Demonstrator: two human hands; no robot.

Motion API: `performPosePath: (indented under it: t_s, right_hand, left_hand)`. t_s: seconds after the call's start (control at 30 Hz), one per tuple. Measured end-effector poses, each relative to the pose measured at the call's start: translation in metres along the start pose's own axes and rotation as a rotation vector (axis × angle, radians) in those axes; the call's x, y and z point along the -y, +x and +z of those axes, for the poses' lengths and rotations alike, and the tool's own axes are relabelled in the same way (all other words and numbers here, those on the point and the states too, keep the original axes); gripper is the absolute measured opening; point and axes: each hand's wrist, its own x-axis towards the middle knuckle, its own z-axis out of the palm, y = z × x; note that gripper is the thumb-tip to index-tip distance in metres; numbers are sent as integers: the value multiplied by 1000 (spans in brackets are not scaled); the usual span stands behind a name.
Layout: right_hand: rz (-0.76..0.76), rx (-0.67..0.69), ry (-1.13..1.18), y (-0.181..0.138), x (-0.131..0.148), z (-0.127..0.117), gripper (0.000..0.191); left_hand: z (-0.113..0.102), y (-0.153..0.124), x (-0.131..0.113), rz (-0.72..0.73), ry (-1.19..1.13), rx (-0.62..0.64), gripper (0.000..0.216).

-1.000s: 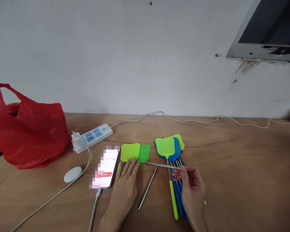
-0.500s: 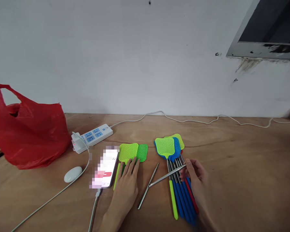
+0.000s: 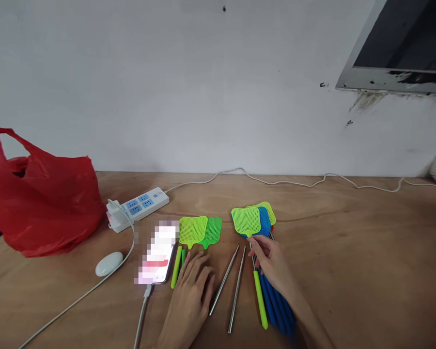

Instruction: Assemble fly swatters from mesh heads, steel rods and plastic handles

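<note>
My left hand (image 3: pixel 194 291) lies palm down on the wooden table (image 3: pixel 349 252), holding nothing, fingertips just short of two loose swatters: a lime one (image 3: pixel 192 229) and a green one (image 3: pixel 212 230). To its right, two bare metal rods (image 3: pixel 223 281) (image 3: pixel 237 290) lie side by side. My right hand (image 3: pixel 272 265) rests on a stack of fly swatters (image 3: pixel 250 220) with lime and blue heads. Its fingertips touch the metal shafts just below the top lime head. The stack's blue handles (image 3: pixel 276 305) and one lime handle (image 3: pixel 260 300) stick out under my wrist.
A phone (image 3: pixel 158 254) on a charging cable lies left of the loose swatters. Behind it are a white power strip (image 3: pixel 138 206), a white oval device (image 3: pixel 109 263) and a red plastic bag (image 3: pixel 39 189). A white cable (image 3: pixel 276 182) runs along the wall.
My right hand laid the metal rod it held down beside the other rod, then moved onto the swatter stack. My left hand slid back off the loose swatter heads.
</note>
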Motion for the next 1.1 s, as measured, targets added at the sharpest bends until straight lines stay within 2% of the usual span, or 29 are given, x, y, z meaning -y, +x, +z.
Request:
performPosePath:
  t_s: [0.27,0.43,0.7,0.93,1.1]
  right_hand:
    - [-180,127,-337,-19,-3,-4,18]
    - [-293,226,-577,-24,3,4,23]
    - [-446,239,-955,-19,9,27,17]
    - [-471,223,-990,-18,10,35,25]
    - [-452,235,-924,-24,16,37,15]
  left_hand:
    - [-6,-3,-6,54,-53,80,21]
    - [-14,-9,-2,69,-74,119,23]
    - [-15,-16,8,26,-25,42,28]
    - [-18,-18,19,-45,7,70,39]
    - [-15,-22,30,-43,8,67,45]
